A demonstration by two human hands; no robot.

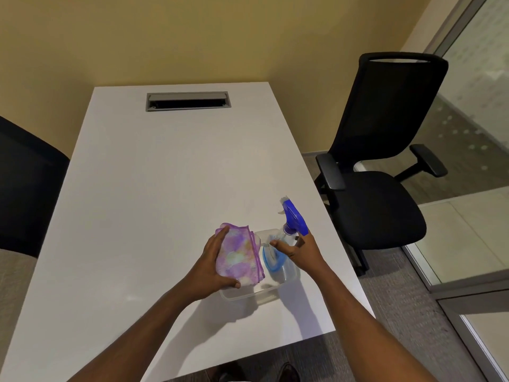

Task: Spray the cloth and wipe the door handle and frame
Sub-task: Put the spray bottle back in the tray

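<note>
Our left hand (213,264) grips the cloth (239,253); our right hand (301,253) clasps the sprayer (292,219); no writing is legible.

Open tabletop ahead of the fingers, clutter only beneath and between them.

Beyond the fingertips of the left hand (213,261) and right hand (298,250) the white table (165,188) lay bare as far as the cable slot (187,101) near its far edge. Between the two sets of fingers, the folded cloth (239,255) and the spray bottle (289,230) left hardly a gap, with the clear tub (248,295) just under them. Past the right fingers' outer side stood an office chair (380,172); another chair (27,183) sat well out from the left fingers.
</note>
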